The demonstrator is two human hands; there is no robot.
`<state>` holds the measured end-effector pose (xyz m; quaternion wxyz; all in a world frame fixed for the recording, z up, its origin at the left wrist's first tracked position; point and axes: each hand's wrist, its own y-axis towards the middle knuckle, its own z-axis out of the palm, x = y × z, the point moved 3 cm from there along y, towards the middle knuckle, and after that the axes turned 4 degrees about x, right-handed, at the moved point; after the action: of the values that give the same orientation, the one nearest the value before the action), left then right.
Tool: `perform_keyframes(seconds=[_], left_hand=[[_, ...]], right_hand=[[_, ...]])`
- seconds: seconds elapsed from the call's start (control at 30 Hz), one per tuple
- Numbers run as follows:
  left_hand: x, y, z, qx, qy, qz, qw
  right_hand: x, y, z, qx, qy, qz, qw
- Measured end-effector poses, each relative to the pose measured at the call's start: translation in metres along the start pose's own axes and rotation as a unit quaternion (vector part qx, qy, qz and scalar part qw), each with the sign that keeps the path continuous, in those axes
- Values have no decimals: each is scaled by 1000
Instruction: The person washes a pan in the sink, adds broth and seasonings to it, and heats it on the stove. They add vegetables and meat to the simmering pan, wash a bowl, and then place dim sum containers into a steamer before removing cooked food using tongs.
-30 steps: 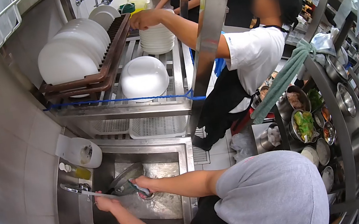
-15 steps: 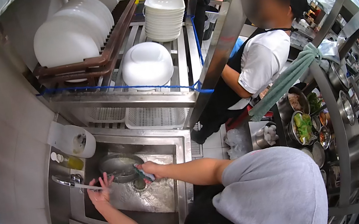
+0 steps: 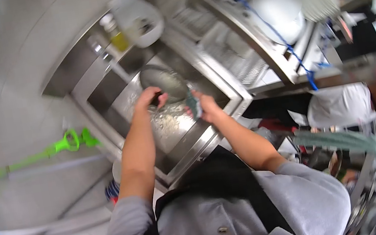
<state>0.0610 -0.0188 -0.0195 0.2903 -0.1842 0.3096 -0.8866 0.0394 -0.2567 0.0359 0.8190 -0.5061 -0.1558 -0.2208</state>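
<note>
A round metal pan (image 3: 162,81) lies tilted in the steel sink (image 3: 107,95), under the tap (image 3: 111,63). My left hand (image 3: 149,99) is closed at its near left edge, fingers curled round a dark part that looks like its handle. Beside the pan's right edge, my right hand (image 3: 207,106) grips a green scrubbing pad (image 3: 193,104). Shallow water glints on the sink floor below both hands. Motion blur hides the fine detail of the fingers.
A bottle of yellow liquid (image 3: 119,40) and a white container (image 3: 147,27) stand behind the sink. White dishes (image 3: 279,7) sit on the rack at upper right. Another person (image 3: 340,106) stands to the right. A green-handled tool (image 3: 70,141) is at the left.
My view has turned and moved closer over the sink. My left hand, spread near the tap before, is now curled at the pan. The right hand keeps hold of the pad.
</note>
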Motion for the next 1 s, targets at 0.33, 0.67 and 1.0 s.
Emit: perform_keyframes(seconds=[0.33, 0.67, 1.0], left_hand=[[106, -57, -53, -117, 182, 126, 968], [166, -122, -8, -73, 185, 225, 954], [204, -107, 41, -175, 231, 205, 935]], right_hand=[[25, -1, 11, -18, -57, -61, 996], [14, 80, 104, 247, -655, -196, 687], [-20, 167, 163, -116, -199, -292, 928]])
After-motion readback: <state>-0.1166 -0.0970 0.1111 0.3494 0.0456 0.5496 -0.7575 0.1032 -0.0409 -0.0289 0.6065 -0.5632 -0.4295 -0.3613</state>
